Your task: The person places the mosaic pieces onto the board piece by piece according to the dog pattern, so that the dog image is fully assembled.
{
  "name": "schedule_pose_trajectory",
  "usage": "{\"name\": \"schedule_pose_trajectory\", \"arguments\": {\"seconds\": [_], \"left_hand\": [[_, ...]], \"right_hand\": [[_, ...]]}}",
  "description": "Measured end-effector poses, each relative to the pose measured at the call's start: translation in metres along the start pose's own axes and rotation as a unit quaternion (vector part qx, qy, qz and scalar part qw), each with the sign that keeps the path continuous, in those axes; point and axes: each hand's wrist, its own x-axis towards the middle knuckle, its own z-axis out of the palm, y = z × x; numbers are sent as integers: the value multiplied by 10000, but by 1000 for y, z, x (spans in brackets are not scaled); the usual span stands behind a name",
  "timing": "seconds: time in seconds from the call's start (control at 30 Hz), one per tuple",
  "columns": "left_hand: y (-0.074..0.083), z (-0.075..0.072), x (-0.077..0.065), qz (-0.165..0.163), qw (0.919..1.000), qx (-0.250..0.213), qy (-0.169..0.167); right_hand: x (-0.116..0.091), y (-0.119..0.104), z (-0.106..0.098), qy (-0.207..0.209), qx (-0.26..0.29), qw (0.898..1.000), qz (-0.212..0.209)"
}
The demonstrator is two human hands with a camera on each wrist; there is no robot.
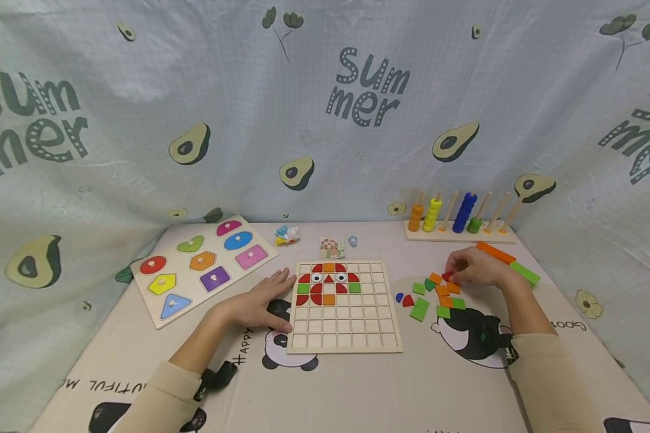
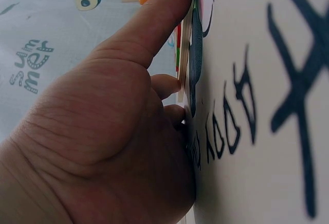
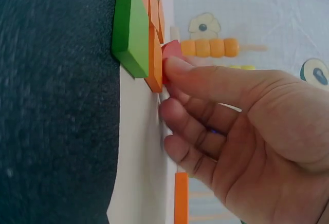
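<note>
A wooden grid board lies flat on the table, red, green and orange pieces and two eye pieces filling part of its upper left. My left hand rests at the board's left edge with fingers and thumb spread; in the left wrist view the thumb touches the rim. Over at the loose pieces, my right hand pinches a red piece between thumb and fingers; its exact shape is partly hidden. Orange pieces and green pieces lie close to that hand, with a red quarter-round piece and a blue one.
A shape puzzle board lies at the left. At the back right stands a peg rack with coloured beads. A small pattern card and a little plastic bundle sit behind the grid board. Orange and green strips lie beyond my right hand.
</note>
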Motion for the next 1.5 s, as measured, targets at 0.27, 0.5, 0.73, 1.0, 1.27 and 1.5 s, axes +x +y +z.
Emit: {"name": "schedule_pose_trajectory", "arguments": {"seconds": [0.27, 0.5, 0.73, 1.0, 1.27, 1.5], "left_hand": [[-1, 0, 0, -1, 10000, -18, 2], [-1, 1, 1, -49, 10000, 0, -20], [-2, 1, 0, -14, 10000, -36, -24], [-1, 1, 1, 46, 10000, -32, -1], [-1, 0, 0, -25, 10000, -45, 22], [-2, 0, -1, 14, 10000, -60, 43]], "right_hand": [[7, -29, 5, 526, 573, 9950, -631], [16, -74, 20, 864, 362, 9857, -1400], [30, -113, 47, 300, 571, 9829, -1727], [52, -145, 90, -517, 293, 9759, -2098], [69, -163, 122, -731, -453, 9672, -2392], [71, -170, 128, -849, -1066, 9629, -2327]]}}
